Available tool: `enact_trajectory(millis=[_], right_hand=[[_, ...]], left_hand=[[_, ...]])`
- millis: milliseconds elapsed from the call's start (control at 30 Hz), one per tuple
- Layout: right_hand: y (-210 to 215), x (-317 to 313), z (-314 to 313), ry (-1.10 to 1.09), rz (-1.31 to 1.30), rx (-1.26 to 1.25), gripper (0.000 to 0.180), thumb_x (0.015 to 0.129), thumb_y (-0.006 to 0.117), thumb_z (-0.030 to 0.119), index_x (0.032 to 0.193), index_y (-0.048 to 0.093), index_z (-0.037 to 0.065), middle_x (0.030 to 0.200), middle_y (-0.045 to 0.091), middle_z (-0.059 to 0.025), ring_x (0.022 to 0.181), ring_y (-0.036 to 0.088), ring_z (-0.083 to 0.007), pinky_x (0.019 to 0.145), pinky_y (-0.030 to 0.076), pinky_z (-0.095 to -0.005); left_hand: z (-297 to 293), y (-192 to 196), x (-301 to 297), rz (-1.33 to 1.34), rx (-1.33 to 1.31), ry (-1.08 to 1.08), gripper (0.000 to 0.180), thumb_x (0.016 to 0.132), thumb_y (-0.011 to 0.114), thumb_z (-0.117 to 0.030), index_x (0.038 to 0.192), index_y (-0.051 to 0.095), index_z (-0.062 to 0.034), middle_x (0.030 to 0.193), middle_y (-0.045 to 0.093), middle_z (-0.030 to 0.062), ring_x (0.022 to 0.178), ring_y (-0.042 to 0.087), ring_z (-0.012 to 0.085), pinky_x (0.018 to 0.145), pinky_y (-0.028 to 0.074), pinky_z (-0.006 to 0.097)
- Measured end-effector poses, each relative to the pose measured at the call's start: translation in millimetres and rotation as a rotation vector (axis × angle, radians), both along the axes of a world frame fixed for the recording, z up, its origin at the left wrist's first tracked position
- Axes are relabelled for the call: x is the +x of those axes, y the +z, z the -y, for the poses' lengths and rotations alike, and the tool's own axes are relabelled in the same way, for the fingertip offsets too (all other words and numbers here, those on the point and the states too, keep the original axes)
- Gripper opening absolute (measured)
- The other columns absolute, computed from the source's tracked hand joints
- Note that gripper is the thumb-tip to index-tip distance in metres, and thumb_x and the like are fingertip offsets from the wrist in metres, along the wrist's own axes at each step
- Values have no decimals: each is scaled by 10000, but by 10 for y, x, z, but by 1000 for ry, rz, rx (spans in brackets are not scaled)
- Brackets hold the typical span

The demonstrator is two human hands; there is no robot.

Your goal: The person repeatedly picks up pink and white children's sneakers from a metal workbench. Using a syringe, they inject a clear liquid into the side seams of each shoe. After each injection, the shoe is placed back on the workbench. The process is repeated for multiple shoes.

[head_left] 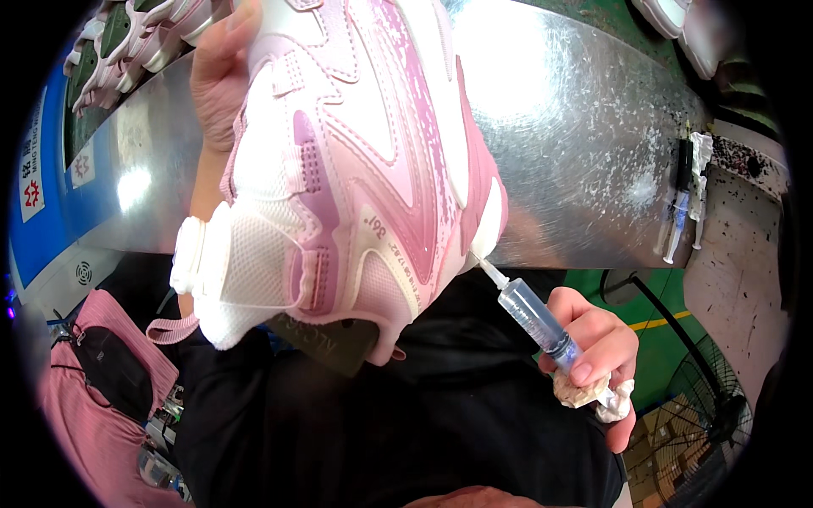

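Note:
A pink and white sneaker (364, 161) fills the middle of the view, its side turned toward me. My left hand (222, 85) grips it from its far left side, the fingers partly hidden behind the upper. A dark green insert (330, 343) shows at the shoe's opening. In my right hand (605, 339) is a clear syringe (533, 311), held by its plunger end with fingers closed around it. Whitish crumpled wrapping (580, 391) covers that end. The needle tip reaches the seam near the shoe's pink sole edge; whether it goes in, I cannot tell.
Behind the shoe runs a worn metal worktop (567, 127). More syringes (680, 207) lie at its right end. Several similar shoes (127, 51) stand at the far left, and a white shoe (669, 17) at the far right. A black fan (707, 423) stands low right; pink striped cloth (102, 364) is low left.

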State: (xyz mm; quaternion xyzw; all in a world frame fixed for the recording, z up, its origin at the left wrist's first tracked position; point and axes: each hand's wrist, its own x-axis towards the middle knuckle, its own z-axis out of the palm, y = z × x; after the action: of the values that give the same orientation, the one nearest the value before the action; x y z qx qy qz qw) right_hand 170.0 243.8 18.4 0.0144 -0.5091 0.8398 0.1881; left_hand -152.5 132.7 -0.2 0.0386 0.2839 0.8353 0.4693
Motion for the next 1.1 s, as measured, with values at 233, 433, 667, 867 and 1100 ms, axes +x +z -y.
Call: enact_trajectory(millis=[233,433,667,867,1100], right_hand=[[-53,3,1,4,-4,73,758,676,685,685,1046,640,25,856,625,-65,670,414,-178,592,331,-282],[-124,81,51,-24,-10,126,767,669,691,686,1053,639,24,889,633,-76,670,431,-192,601,343,-287],[-311,53,89,-55,-73,156,782,666,708,667,1079,616,10,921,646,-64,681,475,-191,628,351,-305],[-388,-129,88,-80,-107,233,736,694,742,576,1125,585,2,942,664,-42,727,556,-182,659,349,-307],[-396,-297,183,-121,-111,292,727,683,764,541,1127,580,-5,935,689,-28,734,571,-160,667,334,-308]], left_hand=[[3,14,11,-1,-19,-23,453,823,601,-269,1146,549,45,1026,659,178,902,661,272,832,547,410],[54,52,23,0,-129,-136,456,831,585,-274,1154,547,45,1033,658,184,907,663,278,838,549,417],[594,136,-150,-134,-511,-104,484,846,585,-306,1203,546,19,1112,648,173,996,651,292,894,520,421],[1062,468,77,-1842,-444,-242,544,693,763,-119,1168,536,16,1215,573,252,1158,541,379,994,405,477],[1737,202,493,-553,-892,39,693,644,769,-84,1252,460,38,1245,540,215,1150,536,309,975,440,437]])
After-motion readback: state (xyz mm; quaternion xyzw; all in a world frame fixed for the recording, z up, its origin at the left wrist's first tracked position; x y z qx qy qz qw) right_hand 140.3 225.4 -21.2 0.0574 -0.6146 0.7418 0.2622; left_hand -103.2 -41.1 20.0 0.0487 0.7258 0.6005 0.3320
